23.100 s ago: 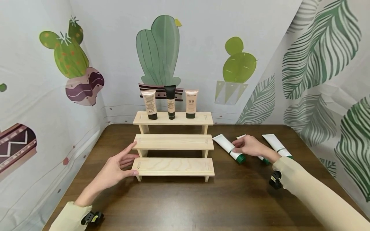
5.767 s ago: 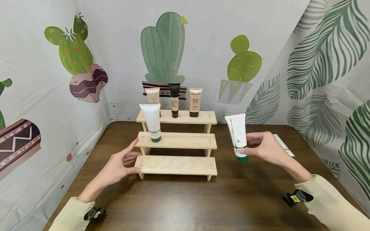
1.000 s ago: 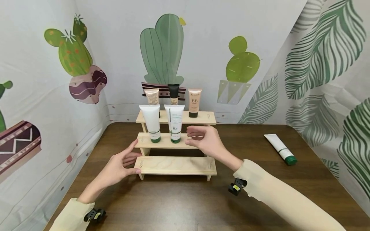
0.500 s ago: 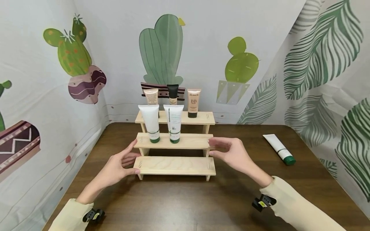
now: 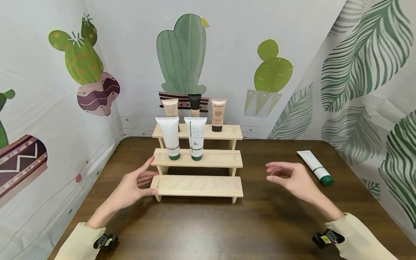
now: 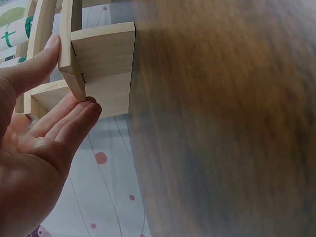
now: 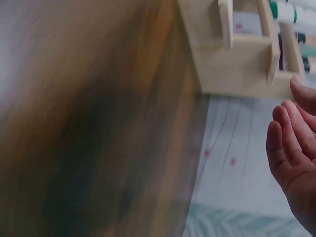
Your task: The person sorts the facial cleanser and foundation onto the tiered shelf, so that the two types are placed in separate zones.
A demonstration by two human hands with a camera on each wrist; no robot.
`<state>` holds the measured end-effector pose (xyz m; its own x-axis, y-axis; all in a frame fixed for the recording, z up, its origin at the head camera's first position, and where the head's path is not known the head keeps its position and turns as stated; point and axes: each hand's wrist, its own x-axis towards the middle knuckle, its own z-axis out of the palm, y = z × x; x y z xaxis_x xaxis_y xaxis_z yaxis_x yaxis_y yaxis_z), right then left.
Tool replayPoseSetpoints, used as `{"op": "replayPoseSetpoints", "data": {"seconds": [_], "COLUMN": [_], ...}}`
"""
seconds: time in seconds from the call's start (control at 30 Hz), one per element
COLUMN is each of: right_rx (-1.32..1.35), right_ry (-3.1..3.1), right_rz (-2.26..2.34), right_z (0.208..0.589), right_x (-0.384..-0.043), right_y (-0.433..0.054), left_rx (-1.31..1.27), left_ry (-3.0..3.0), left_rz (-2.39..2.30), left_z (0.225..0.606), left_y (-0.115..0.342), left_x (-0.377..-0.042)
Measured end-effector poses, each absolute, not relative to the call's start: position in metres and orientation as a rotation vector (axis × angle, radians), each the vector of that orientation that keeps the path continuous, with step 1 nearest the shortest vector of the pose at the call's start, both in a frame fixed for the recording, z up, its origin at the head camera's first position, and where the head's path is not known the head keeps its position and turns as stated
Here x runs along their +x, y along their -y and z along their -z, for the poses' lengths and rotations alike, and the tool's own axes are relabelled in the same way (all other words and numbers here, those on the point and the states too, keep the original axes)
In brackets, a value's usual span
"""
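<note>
A three-tier wooden display stand (image 5: pixel 198 183) stands on the table. My left hand (image 5: pixel 131 189) touches its left end, index fingertip at the middle tier and thumb at the bottom one; in the left wrist view the fingers are extended against the boards. Two upright white tubes with green caps, a left tube (image 5: pixel 169 137) and a right tube (image 5: pixel 196 137), stand on the middle tier. To the right of the stand my right hand (image 5: pixel 295 179) hovers with loosely bent fingers, holding nothing. Nearby, a third white tube (image 5: pixel 313 166) lies on the table.
On the top tier stand a beige tube (image 5: pixel 170 108), a black-topped tube (image 5: pixel 195 102) and a BB cream tube (image 5: pixel 218 113); the white tubes partly hide the first two. The brown table (image 5: pixel 208 231) meets a patterned cloth backdrop (image 5: pixel 234 54).
Over the last second my right hand has moved away from the second white tube, rightward past the stand. Earlier it carried that tube, now standing on the middle tier. My left hand stays put.
</note>
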<state>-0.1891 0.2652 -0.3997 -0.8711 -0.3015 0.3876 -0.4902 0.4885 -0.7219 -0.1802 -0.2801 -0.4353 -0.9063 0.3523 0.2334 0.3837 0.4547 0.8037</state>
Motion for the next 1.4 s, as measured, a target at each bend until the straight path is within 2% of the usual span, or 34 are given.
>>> {"op": "replayPoseSetpoints", "data": {"seconds": [0.37,0.83,1.4], "right_rx": [0.598,0.417,0.394], "right_ry": [2.571,2.676,2.97], "right_rz": [-0.988,-0.648,-0.547], "right_z": [0.413,0.421,0.413], "right_x": [-0.188,-0.204,-0.237], "right_y": [-0.326,-0.413,-0.458], "left_rx": [-0.653,-0.665,-0.688], "left_ry": [2.661,2.67,2.657], "left_rz": [1.488,1.496,1.498], "left_z": [0.434,0.434,0.434], "left_y": [0.283,0.283,0.279], "left_x": [-0.178,-0.179,-0.181]}}
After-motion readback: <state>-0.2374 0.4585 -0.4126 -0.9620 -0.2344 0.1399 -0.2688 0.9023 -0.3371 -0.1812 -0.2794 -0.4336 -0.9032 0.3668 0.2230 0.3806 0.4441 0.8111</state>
